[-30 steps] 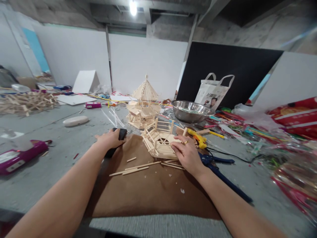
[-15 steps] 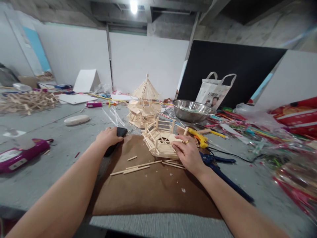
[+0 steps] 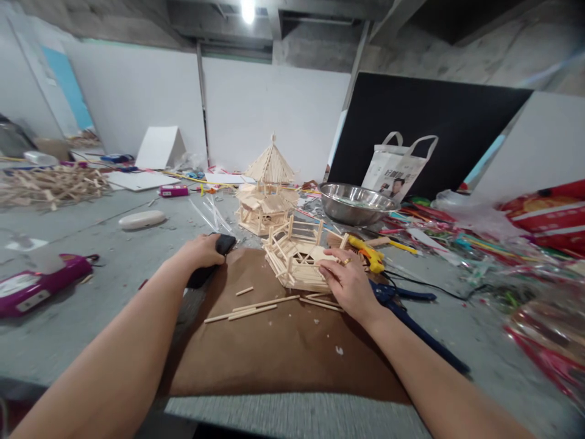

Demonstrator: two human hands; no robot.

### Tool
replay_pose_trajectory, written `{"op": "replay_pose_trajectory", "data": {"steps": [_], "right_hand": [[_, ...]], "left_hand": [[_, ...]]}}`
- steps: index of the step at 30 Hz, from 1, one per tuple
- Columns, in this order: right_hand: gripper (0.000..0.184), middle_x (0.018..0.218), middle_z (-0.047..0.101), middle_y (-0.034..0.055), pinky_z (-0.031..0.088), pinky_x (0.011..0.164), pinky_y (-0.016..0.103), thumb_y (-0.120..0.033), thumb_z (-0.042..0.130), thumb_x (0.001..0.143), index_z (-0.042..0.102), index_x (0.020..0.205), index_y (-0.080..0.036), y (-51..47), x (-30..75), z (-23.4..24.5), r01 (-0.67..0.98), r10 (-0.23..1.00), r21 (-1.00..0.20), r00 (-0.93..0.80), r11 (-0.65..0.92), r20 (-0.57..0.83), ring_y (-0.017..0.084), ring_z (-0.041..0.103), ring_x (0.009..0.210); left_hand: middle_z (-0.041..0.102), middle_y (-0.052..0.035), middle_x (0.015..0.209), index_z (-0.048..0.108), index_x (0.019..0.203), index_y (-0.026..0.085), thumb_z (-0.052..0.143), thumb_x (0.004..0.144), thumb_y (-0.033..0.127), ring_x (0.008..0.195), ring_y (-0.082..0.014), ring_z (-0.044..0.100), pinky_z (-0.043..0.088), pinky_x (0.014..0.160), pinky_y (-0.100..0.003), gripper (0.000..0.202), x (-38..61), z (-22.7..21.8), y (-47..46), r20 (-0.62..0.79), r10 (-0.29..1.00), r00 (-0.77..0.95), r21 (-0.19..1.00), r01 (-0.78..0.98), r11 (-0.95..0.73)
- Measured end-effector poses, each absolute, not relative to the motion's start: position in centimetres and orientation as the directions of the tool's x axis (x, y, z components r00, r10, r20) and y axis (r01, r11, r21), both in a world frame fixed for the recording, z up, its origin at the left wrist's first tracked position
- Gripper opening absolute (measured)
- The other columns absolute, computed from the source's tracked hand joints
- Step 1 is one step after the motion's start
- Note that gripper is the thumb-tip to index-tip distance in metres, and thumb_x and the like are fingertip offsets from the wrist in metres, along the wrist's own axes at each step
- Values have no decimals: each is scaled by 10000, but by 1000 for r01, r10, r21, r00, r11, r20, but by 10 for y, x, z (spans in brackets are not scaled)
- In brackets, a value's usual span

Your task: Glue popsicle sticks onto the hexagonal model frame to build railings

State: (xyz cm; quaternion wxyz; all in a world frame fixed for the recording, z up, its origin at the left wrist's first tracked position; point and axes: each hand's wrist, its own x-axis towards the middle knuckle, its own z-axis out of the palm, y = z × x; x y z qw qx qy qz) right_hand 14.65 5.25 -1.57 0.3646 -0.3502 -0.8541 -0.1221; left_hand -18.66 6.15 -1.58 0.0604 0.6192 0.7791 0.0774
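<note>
While left hand (image 3: 200, 251) grips phone (image 3: 225, 244), right hand (image 3: 351, 281) wooden-stick model (image 3: 298, 279), grey tabletop (image 3: 114, 259) littered; concrete ceiling (image 3: 315, 49) top; steel bowl (image 3: 356, 213) centre-right, contents unclear.

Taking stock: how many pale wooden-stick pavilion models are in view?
2: the peaked pale wooden model stands behind; the roofless pale wooden model sits in front, under the right hand. More may be hidden.

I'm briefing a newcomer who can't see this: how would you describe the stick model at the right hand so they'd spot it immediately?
On the gray table, find the brown sheet and go to its far side. There the right hand touches a low wooden-stick model. Unlike the taller pagoda model behind it, this one is roofless, its floor edged by railings.
</note>
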Motion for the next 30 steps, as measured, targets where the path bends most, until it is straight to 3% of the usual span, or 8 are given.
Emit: {"op": "replay_pose_trajectory", "data": {"steps": [5,13,18,21,30], "right_hand": [[159,982,559,69,349,861,391,-244,473,789,618,838,-197,52,146,-16,682,502,-46,-488,730,714,200,466,946],[161,987,559,71,353,861,399,-252,473,787,616,844,-204,52,147,-17,682,502,-50,-485,730,716,207,472,954],[162,989,560,69,343,868,412,-249,469,790,615,843,-205,51,146,-16,688,512,-51,-485,724,709,209,471,958],[161,987,562,69,343,864,417,-249,469,789,618,833,-206,50,146,-15,692,510,-47,-483,720,712,210,475,947],[168,986,563,71,347,862,410,-247,463,793,620,833,-201,51,146,-16,695,511,-44,-483,717,711,207,470,947]], "left_hand": [[524,-175,1054,472,1119,169,468,592,485,886,-312,547,441,667,-358,615,-178,-14,58,32,952,-305,100,949,300],[507,-167,1060,485,1095,172,456,617,497,932,-329,516,429,695,-381,579,-170,-15,60,66,923,-378,101,923,371],[406,-182,1148,205,1298,230,514,591,450,931,-333,521,423,702,-399,802,-170,-14,61,156,914,-373,161,923,349],[352,-177,1175,73,1326,253,535,586,438,951,-332,511,418,721,-403,892,-169,-13,60,254,902,-350,198,931,306],[341,-134,1159,15,1326,284,565,605,396,933,-306,521,425,753,-386,914,-161,-6,55,463,839,-285,274,947,170]]}}
